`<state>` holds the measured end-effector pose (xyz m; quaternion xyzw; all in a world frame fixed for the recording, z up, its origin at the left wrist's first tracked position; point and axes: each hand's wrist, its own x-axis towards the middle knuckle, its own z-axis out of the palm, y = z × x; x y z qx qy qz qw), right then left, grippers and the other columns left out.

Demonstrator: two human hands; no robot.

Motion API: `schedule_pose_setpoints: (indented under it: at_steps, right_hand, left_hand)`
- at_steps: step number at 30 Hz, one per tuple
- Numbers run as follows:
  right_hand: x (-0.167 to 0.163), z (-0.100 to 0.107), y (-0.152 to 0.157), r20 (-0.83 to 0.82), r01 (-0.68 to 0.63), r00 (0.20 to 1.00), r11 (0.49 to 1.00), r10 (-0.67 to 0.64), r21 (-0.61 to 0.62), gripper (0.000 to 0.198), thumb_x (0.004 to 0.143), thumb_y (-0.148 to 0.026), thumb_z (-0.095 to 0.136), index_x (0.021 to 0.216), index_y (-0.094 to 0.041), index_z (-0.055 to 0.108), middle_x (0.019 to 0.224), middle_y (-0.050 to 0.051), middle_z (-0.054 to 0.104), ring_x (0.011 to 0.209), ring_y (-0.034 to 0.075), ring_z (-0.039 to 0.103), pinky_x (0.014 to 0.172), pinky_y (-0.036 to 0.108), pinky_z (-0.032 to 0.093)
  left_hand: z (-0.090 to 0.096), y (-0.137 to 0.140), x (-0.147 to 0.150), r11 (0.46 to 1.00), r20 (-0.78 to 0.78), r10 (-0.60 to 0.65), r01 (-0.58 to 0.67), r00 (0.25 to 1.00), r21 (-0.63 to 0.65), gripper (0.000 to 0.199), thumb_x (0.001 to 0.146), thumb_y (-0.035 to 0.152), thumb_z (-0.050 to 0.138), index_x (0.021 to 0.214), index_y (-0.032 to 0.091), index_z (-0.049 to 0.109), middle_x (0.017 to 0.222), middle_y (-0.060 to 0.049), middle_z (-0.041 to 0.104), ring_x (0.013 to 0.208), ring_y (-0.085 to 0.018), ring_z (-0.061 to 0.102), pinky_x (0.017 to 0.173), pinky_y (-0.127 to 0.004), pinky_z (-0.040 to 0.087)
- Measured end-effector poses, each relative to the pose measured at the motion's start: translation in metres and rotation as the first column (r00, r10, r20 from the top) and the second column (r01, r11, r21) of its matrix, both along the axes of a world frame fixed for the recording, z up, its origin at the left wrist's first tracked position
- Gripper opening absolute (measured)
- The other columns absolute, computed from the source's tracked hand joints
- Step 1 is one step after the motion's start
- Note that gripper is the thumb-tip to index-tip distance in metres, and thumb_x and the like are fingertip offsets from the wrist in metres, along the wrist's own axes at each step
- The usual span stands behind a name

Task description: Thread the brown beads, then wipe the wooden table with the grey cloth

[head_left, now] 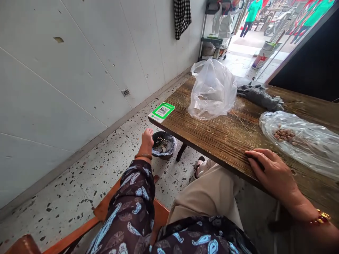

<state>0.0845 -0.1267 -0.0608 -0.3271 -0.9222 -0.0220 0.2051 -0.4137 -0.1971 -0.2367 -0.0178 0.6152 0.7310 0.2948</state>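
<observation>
Wooden worktop [201,137] supports the right hand [275,173], loosely spread and empty; the left hand [147,137], grip indiscernible, hangs near a bin [173,146] seemingly placed within reach.

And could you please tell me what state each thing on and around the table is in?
Table: strewn with fine bits
White plastic bag: crumpled, bulging upward
Clear plastic: wrinkled, spread out
Small brown pieces: clustered together
Grey cloth: bunched up
QR-code card: lying flat
Bin: lined, holding scraps
Checked cloth: hanging
Left hand: beside the bin, grip unclear
Right hand: resting on the table
</observation>
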Motion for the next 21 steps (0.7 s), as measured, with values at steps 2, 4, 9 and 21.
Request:
schedule_pose_setpoints:
  at_steps: [2, 4, 9, 21]
  right_hand:
    - [-0.001, 0.001, 0.0, -0.001, 0.003, 1.0, 1.0, -0.003, -0.007, 0.026, 0.096, -0.035, 0.047, 0.113, -0.022, 0.063, 0.108, 0.009, 0.065, 0.101, 0.025, 0.062, 0.09, 0.04, 0.051]
    - [-0.002, 0.003, -0.001, 0.001, 0.006, 1.0, 1.0, -0.006, -0.008, 0.026, 0.096, -0.034, 0.047, 0.112, -0.022, 0.063, 0.108, 0.009, 0.065, 0.101, 0.024, 0.062, 0.091, 0.04, 0.05]
    - [-0.002, 0.003, -0.002, 0.008, 0.002, 1.0, 1.0, -0.002, 0.001, 0.026, 0.096, -0.034, 0.046, 0.112, -0.021, 0.063, 0.108, 0.009, 0.064, 0.101, 0.024, 0.061, 0.09, 0.039, 0.05]
    - [-0.015, 0.008, -0.003, -0.058, 0.025, 0.998, 0.995, -0.03, -0.091, 0.021, 0.096, -0.024, 0.046, 0.108, -0.021, 0.063, 0.106, 0.01, 0.064, 0.099, 0.024, 0.06, 0.089, 0.04, 0.05]
  left_hand:
    - [-0.002, -0.003, -0.002, 0.999, 0.006, 0.032, -0.032, 0.999, -0.011, 0.024, 0.08, 0.019, 0.058, 0.103, 0.012, 0.054, 0.094, -0.009, 0.06, 0.09, -0.015, 0.061, 0.088, -0.03, 0.046]
    - [-0.004, -0.006, -0.002, 0.997, -0.011, 0.065, -0.065, 0.998, -0.029, 0.029, 0.077, 0.012, 0.058, 0.106, 0.011, 0.054, 0.089, -0.007, 0.058, 0.082, -0.013, 0.061, 0.084, -0.029, 0.048]
    - [-0.003, -0.019, 0.001, 0.984, -0.096, 0.116, -0.127, 0.989, -0.128, 0.036, 0.067, 0.002, 0.06, 0.101, 0.01, 0.058, 0.074, 0.002, 0.051, 0.07, -0.01, 0.055, 0.08, -0.027, 0.047]
    - [0.06, -0.027, 0.01, 0.983, -0.21, 0.059, -0.093, 0.976, -0.156, 0.06, 0.053, -0.002, 0.07, 0.108, 0.016, 0.052, 0.078, 0.006, 0.049, 0.06, -0.007, 0.054, 0.064, -0.023, 0.045]
